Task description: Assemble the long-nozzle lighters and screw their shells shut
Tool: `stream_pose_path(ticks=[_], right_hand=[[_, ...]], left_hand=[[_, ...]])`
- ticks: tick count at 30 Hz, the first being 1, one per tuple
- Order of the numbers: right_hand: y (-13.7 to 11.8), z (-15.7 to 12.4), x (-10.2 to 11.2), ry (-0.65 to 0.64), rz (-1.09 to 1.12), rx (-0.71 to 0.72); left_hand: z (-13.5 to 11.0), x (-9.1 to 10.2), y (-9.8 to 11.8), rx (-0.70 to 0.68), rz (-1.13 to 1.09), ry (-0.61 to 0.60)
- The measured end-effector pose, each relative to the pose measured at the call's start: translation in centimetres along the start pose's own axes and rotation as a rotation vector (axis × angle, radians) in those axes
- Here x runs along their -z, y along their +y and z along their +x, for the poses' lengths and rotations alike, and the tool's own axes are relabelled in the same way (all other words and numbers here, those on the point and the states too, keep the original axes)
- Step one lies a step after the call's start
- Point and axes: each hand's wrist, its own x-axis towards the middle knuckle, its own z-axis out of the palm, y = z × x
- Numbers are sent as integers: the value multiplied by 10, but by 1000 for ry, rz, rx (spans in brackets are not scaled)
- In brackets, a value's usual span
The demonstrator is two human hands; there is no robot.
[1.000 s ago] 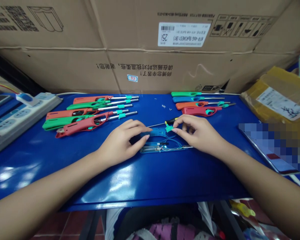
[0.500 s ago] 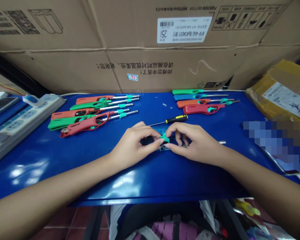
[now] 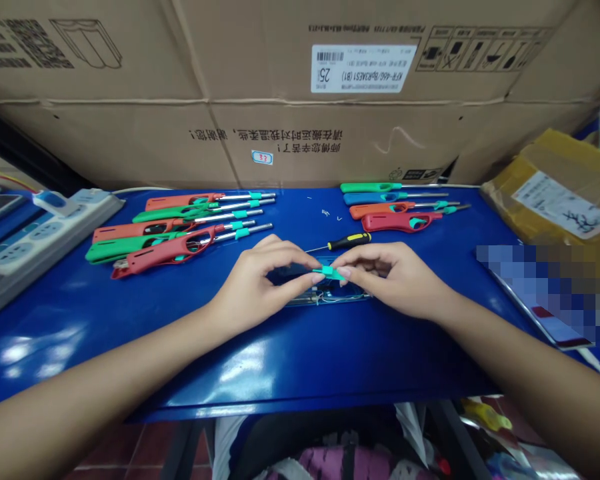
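Note:
Between my fingertips is a small green plastic piece (image 3: 329, 272). My left hand (image 3: 265, 280) pinches its left end with thumb and forefinger. My right hand (image 3: 390, 277) grips its right end the same way. Under the piece lies an opened blue lighter casing (image 3: 343, 298), with thin wires and a metal part showing inside; my hands cover much of it. A black and yellow screwdriver (image 3: 350, 241) lies just behind my hands, its shaft pointing left.
Several long-necked lighters (image 3: 165, 257) lie in a row at left, and several more (image 3: 403, 222) at back right. A power strip (image 3: 45, 230) runs along the left side. A cardboard wall (image 3: 260, 100) closes the back. A taped package (image 3: 555, 193) and a phone (image 3: 545, 307) are at right.
The green piece has been raised slightly off the casing and turned, and more of the wires below it shows. Both hands keep hold of it. The view has shifted a little.

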Motion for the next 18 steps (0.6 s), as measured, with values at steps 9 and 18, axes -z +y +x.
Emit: stream_pose_path(ticks=[9,18], right_hand=[[2,-6,1,6,-440,386],[-5,-11,28,-62,-612,199]], left_hand=[[-7,-7,-6,39,11,12],[-18,-4,1,81,206,-227]])
